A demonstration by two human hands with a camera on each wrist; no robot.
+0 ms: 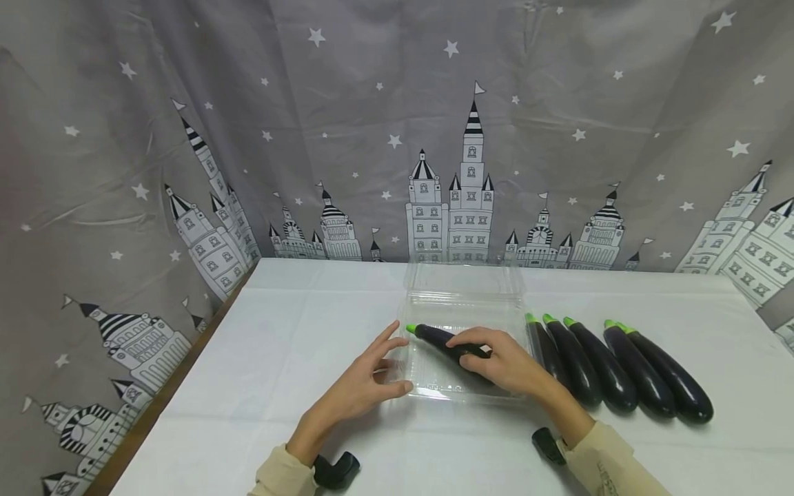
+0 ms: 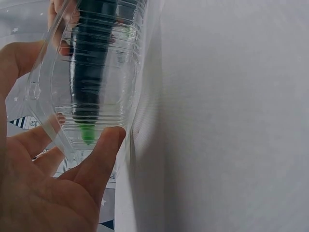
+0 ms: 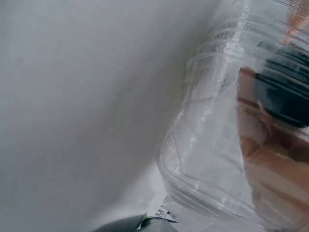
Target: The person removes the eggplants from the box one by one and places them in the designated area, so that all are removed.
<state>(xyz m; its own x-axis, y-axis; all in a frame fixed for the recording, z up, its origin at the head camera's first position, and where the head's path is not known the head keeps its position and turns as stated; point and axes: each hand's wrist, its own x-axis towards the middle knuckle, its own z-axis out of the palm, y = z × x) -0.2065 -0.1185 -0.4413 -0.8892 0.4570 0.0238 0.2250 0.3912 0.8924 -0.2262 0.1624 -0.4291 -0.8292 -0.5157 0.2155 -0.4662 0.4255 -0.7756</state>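
Note:
A clear plastic clamshell container [image 1: 428,377] lies on the table with its lid [image 1: 462,279] folded back. One dark purple eggplant [image 1: 436,337] with a green stem end lies slantwise inside, stem to the left. My right hand [image 1: 505,364] grips its thicker end from above, thumb on the near side and fingers over the far side. My left hand [image 1: 362,382] is spread at the container's left front corner. Its thumb [image 2: 108,150] touches the clear wall in the left wrist view, the other fingers lying along the left side. The right wrist view shows the right fingers through the plastic.
Several more eggplants [image 1: 611,375] lie side by side right of the container, stems pointing away. A white cloth [image 1: 248,386] covers the table, whose brown edge [image 1: 164,399] shows at left. A grey curtain [image 1: 347,103] with castles and stars hangs behind.

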